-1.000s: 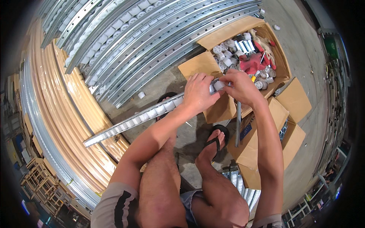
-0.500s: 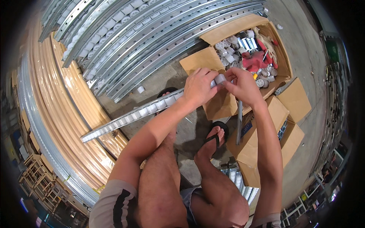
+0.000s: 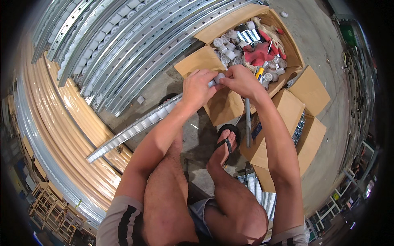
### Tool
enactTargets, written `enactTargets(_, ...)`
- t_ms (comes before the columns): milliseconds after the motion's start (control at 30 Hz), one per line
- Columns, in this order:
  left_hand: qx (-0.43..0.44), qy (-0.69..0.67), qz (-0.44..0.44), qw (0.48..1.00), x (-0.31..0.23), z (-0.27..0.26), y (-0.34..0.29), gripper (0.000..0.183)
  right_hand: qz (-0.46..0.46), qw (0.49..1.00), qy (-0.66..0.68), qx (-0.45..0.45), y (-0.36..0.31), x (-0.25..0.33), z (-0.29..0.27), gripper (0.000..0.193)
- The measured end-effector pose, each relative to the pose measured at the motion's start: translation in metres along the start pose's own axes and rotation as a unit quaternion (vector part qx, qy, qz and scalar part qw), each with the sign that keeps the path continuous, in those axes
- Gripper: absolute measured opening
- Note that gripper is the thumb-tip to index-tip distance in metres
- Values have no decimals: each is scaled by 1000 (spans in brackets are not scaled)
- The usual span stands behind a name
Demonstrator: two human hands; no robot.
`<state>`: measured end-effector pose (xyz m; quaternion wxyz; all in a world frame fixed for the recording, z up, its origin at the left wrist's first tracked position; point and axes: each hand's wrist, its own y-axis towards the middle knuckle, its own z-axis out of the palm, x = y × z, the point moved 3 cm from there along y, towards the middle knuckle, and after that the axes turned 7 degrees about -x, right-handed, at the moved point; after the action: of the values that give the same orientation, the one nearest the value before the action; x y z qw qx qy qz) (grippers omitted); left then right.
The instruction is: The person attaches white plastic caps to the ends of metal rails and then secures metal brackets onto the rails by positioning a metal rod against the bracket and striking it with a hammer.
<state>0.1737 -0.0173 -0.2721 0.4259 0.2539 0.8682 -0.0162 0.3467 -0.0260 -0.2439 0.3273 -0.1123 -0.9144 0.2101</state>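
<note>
A metal roller track (image 3: 139, 127) lined with white rollers slants from the lower left up to my hands. Closed around its upper end is my left hand (image 3: 198, 87). A pale grey-white roller (image 3: 220, 78) sits at that end, pinched by the fingers of my right hand (image 3: 242, 82). Whether the roller is seated in the channel cannot be made out, since my fingers cover the spot. Beyond my right hand stands an open cardboard box (image 3: 296, 49) with loose rollers (image 3: 223, 49), red gloves (image 3: 258, 54) and a yellow-handled tool (image 3: 259, 73).
Several finished-looking roller tracks (image 3: 135, 53) lie stacked at the far left. Plastic-wrapped tan tubes (image 3: 61, 123) run along the left. A second cardboard box (image 3: 279, 123) stands at the right, with a grey metal bar (image 3: 248, 123) beside it. One stray roller (image 3: 140, 100) rests on the floor.
My view has shifted slightly, so the hands and boxes sit further left in the picture. Both hands keep their hold on the track's end and the roller.
</note>
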Motion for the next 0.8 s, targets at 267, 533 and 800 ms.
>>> enactTargets(267,-6,5,-19,1000,0,1,1,37,-23,978,182,-98,-15,-27,-8,44)
enactTargets(533,-18,16,42,999,-13,-3,-3,42,87,963,-141,-210,-30,-99,-31,33)
enactTargets(800,-13,60,120,991,-11,-4,-9,44,262,934,-146,-193,2,-106,-16,35)
